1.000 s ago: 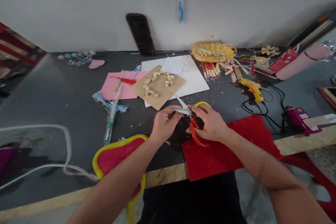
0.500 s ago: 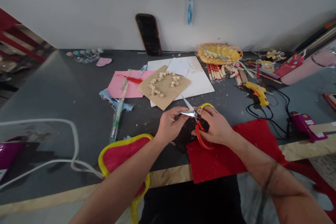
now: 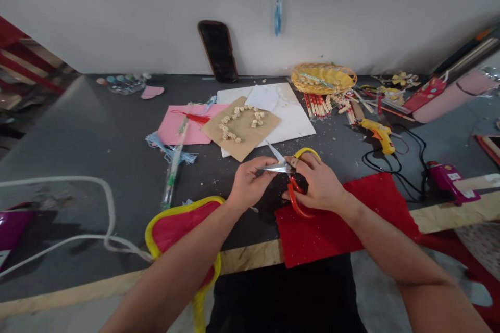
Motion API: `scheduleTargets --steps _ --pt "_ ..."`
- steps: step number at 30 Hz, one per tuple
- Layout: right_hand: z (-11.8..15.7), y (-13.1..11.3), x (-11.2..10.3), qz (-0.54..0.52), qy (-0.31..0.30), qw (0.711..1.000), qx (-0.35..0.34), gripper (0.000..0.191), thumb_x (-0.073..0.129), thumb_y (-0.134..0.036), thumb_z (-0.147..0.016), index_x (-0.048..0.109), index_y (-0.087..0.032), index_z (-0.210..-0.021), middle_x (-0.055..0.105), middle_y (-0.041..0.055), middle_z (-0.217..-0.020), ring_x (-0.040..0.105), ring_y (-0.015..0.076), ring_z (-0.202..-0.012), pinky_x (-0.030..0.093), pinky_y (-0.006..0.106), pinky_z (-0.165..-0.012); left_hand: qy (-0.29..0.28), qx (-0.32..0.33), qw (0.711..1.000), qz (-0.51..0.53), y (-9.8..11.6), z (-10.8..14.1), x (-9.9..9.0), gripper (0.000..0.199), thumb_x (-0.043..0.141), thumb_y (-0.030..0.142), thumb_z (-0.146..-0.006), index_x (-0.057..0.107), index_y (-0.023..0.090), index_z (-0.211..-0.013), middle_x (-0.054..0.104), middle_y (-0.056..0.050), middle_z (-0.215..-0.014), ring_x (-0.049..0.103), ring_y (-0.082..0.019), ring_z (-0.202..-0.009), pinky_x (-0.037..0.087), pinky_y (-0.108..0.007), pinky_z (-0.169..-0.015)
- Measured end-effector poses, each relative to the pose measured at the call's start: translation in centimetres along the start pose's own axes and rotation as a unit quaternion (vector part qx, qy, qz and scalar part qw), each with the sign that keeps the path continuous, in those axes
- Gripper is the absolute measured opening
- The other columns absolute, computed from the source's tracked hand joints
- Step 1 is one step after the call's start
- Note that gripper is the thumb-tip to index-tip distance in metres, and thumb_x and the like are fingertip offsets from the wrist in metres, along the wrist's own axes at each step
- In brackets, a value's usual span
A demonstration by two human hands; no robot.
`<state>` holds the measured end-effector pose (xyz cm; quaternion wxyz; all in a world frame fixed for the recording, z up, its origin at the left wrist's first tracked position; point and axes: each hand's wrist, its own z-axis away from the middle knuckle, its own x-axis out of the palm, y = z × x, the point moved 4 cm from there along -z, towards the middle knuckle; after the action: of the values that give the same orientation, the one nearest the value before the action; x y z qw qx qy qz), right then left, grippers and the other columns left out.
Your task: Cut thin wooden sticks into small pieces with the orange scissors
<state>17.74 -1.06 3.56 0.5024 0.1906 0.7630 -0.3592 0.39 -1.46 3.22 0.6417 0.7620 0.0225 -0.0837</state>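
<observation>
My right hand (image 3: 322,182) grips a pair of scissors (image 3: 299,209) by its red and yellow handles. The blades stand apart and point left, towards my left hand (image 3: 250,181). The fingertips of my left hand are pinched together right by the lower blade; whatever is between them is too small and covered to name. Beyond both hands, a brown paper square (image 3: 247,146) lies with a curved row of small beige pieces (image 3: 236,112) on it. Below my right hand, a red cloth (image 3: 371,203) is spread at the table's front edge.
A white board (image 3: 300,112) and pink paper (image 3: 166,127) lie under the brown square. Behind are a leaning phone (image 3: 217,51) and a yellow basket (image 3: 352,82). A yellow glue gun (image 3: 380,136) with black cord lies right. A yellow-edged red piece (image 3: 183,221) is by my left forearm.
The view has shifted slightly. The scissors' blades reach a little further left past my left fingertips, and remain apart. Both hands keep nearly the same place.
</observation>
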Motion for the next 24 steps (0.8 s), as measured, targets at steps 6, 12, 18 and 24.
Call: scheduleTargets --steps 6,12,18,24 --pt "0.2 0.6 -0.1 -0.028 0.005 0.999 -0.039 0.074 0.062 -0.06 -0.079 0.048 -0.015 -0.136 0.056 0.0149 -0.112 0.053 0.03 -0.108 0.049 0.048 -0.096 -0.042 0.0 0.999 0.005 0.8 -0.2 0.2 0.016 0.063 0.025 -0.078 0.065 0.015 -0.066 0.063 -0.001 -0.063 0.055 -0.012 -0.06 0.043 -0.022 -0.06" --pt "0.4 0.9 0.2 -0.042 -0.021 0.999 -0.026 0.073 0.062 -0.057 -0.08 0.046 -0.015 -0.138 0.057 0.0158 -0.117 0.055 0.0301 -0.112 0.051 0.046 -0.094 -0.016 0.014 0.999 -0.024 -0.3 -0.1 0.2 0.014 0.063 0.027 -0.08 0.069 0.016 -0.073 0.067 -0.002 -0.068 0.058 -0.013 -0.064 0.044 -0.022 -0.061" --pt "0.4 0.6 0.2 -0.031 -0.022 0.999 -0.003 0.072 0.061 -0.057 -0.081 0.046 -0.016 -0.139 0.059 0.0159 -0.118 0.057 0.0305 -0.111 0.053 0.047 -0.092 0.01 -0.015 1.0 0.005 -1.1 0.1 0.3 0.015 0.065 0.029 -0.08 0.071 0.015 -0.08 0.072 -0.005 -0.076 0.065 -0.017 -0.072 0.049 -0.026 -0.068" --pt "0.3 0.7 0.0 -0.043 -0.007 0.999 0.017 0.073 0.06 -0.058 -0.081 0.045 -0.018 -0.14 0.058 0.0146 -0.119 0.057 0.03 -0.111 0.054 0.046 -0.09 0.041 -0.022 0.999 0.019 -1.1 0.1 0.3 0.015 0.065 0.029 -0.08 0.071 0.016 -0.084 0.073 -0.004 -0.081 0.064 -0.015 -0.072 0.048 -0.024 -0.067"
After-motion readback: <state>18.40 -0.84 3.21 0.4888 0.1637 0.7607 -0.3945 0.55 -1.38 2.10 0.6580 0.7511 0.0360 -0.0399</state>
